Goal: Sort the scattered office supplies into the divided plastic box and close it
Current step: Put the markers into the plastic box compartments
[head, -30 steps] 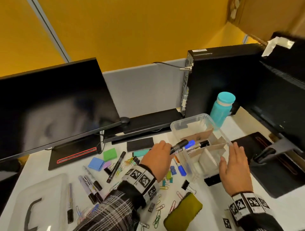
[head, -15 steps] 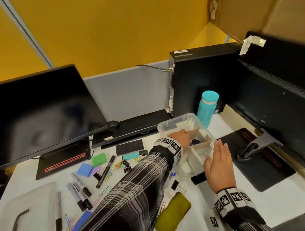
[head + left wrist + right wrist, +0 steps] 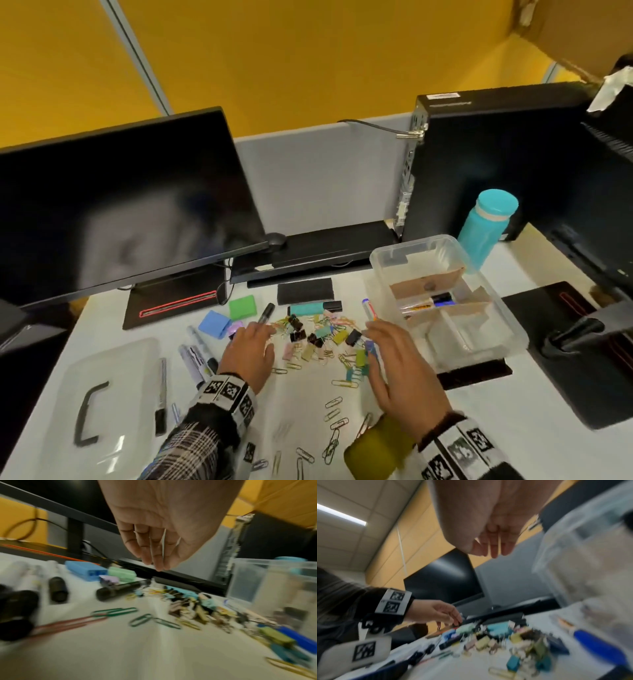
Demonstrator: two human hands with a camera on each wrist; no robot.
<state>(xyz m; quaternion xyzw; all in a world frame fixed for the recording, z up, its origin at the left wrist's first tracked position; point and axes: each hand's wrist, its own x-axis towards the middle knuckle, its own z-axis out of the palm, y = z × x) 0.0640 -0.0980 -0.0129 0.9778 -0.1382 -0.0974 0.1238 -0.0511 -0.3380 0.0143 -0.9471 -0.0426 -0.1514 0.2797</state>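
Clips (image 3: 318, 337) lie heaped mid-desk, left of our box (image 3: 445, 301). Our left hand (image 3: 248, 349) and right hand (image 3: 397, 363) hover, fingers relaxed, holding nothing. Light, slippery bits; we judge scooping easier than pinching.

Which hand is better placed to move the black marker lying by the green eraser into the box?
Probably the left hand: its open fingertips hover right at the black marker. The right hand is open too, but sits across the clip pile, nearer the box.
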